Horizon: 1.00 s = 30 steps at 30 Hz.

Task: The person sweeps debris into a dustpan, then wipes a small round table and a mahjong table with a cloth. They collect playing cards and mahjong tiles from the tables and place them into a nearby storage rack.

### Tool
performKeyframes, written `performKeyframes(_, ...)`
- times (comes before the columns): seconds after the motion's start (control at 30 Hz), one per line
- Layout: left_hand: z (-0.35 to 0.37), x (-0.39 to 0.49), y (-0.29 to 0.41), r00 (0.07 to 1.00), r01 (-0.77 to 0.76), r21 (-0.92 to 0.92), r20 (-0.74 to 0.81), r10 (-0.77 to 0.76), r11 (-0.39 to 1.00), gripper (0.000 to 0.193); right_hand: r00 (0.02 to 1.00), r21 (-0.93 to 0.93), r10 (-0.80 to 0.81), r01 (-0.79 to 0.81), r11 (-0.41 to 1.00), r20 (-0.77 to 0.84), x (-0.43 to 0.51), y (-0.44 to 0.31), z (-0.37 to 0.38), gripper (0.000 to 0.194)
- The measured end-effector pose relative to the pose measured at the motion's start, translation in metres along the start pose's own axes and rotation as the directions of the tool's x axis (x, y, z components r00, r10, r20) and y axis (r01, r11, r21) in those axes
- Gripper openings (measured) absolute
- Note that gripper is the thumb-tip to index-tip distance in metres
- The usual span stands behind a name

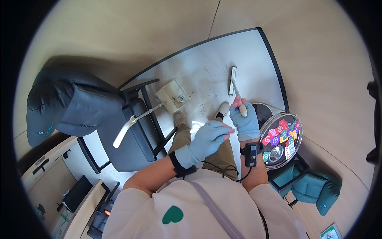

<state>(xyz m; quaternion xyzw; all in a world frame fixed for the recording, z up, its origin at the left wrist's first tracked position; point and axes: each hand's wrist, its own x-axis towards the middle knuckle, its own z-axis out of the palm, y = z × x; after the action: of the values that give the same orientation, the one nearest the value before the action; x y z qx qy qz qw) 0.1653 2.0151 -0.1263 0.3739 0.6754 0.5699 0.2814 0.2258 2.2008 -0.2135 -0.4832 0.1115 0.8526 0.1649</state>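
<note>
My right hand (244, 118), in a light blue fingerless-tip glove, grips the handle of a broom (232, 80), whose narrow head rests on the pale floor near the wall. My left hand (210, 137), gloved alike, is held in front of my body with its fingers bent and nothing seen in it. A cream long-handled dustpan (168, 97) lies on the floor ahead to the left, with dark debris inside; its white-ended handle (124, 131) leans over the black chair. Dark crumbs (203, 104) are scattered on the floor between dustpan and broom.
A black leather armchair (110, 137) stands to the left. At the right is a round glass-topped table (279, 161) with colourful cards and a metal bowl (276, 153), beside a green chair (310, 185). Wooden panel walls enclose the corner. A monitor (78, 192) stands behind at lower left.
</note>
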Motion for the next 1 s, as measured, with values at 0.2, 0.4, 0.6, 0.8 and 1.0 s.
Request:
performKeyframes(0.2,0.015,0.016,-0.006,0.852,-0.512,0.483,0.391,0.348,0.711,0.066,0.984,-0.099,0.164,-0.156,0.983,0.072,-0.028,0.007,0.011,0.019)
performKeyframes(0.4,0.031,0.014,-0.008,0.779,-0.61,0.541,0.545,0.311,0.579,0.065,0.986,-0.144,0.168,-0.167,0.975,-0.005,-0.017,0.008,0.009,0.018)
performKeyframes(0.6,0.034,0.015,-0.012,0.756,-0.637,0.508,0.557,0.342,0.58,0.067,0.986,-0.187,0.166,-0.163,0.969,-0.002,-0.007,0.009,0.0,0.018)
performKeyframes(0.8,0.032,0.015,-0.014,0.762,-0.617,0.43,0.535,0.365,0.659,0.061,0.99,-0.226,0.135,-0.139,0.964,-0.033,-0.019,0.005,0.0,0.014)
performKeyframes(1.0,0.019,-0.002,-0.007,0.81,-0.541,0.354,0.464,0.36,0.763,0.058,1.0,-0.177,0.014,-0.015,0.984,-0.003,-0.005,0.02,-0.013,0.016)
